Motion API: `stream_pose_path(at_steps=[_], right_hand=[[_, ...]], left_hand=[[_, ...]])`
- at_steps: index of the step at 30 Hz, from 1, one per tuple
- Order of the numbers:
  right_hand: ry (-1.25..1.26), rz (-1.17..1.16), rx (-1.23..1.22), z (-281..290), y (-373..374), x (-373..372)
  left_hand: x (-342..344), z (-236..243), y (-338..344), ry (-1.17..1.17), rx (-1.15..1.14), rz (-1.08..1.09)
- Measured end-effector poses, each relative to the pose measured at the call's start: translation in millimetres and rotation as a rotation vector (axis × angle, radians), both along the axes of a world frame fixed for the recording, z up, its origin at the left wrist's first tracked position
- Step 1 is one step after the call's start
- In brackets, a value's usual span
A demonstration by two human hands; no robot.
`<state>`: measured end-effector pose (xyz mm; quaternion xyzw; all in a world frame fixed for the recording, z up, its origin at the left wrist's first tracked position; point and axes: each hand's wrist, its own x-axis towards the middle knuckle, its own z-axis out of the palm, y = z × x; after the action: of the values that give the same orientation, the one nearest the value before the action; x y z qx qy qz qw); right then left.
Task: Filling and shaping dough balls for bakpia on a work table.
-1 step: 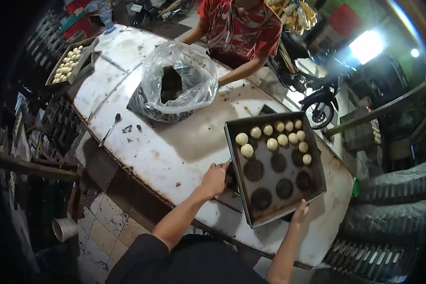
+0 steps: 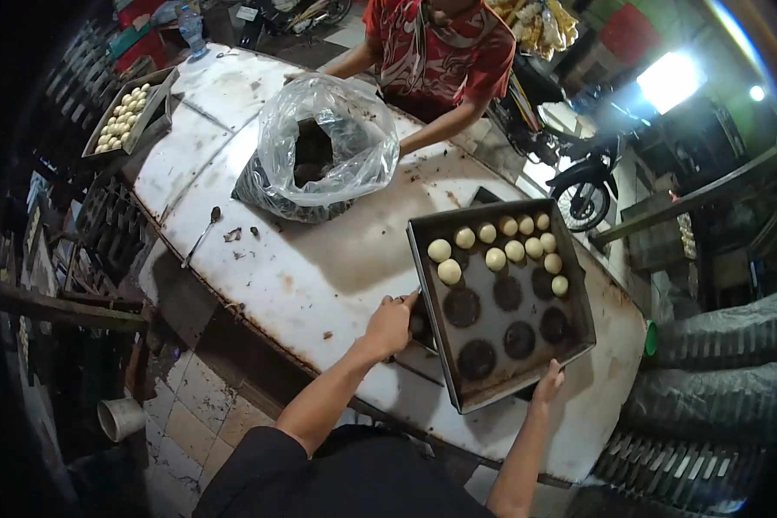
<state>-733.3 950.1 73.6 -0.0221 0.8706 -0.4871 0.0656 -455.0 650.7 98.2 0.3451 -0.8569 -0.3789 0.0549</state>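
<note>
A dark, square metal baking tray [image 2: 490,319] is tilted above the table, held between my two hands. My left hand [image 2: 392,326] is closed on its left rim. My right hand [image 2: 550,382] grips the near right edge, thumb up along the outside. Pale round dough balls [image 2: 495,259] sit toward the far end of the tray, several in rows. Dark round marks [image 2: 518,343] show on its bare near half. Part of another dark tray [image 2: 420,366] shows on the table beneath it, mostly hidden.
A large clear plastic bag [image 2: 367,160] with dark contents stands mid-table, near a co-worker in a red patterned shirt [image 2: 483,73]. Toward the left lie a spoon [image 2: 200,236] and a tray of dough balls [image 2: 166,97]. A motorbike [image 2: 583,177] is parked beyond the table.
The tray's far edge has shifted very slightly away from me, with the dough balls moving along. Both my hands keep their hold.
</note>
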Motion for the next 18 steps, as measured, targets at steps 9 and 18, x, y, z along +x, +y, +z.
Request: stream_pose_path(at_steps=[9,18], right_hand=[[-0.202,-0.001,-0.382,12,29,56],[0.14,0.354,0.027,1,94,186]], left_hand=[[42,-19,-24,0.226,0.299,0.132],[90,39,70,-0.151,-0.049,0.109]])
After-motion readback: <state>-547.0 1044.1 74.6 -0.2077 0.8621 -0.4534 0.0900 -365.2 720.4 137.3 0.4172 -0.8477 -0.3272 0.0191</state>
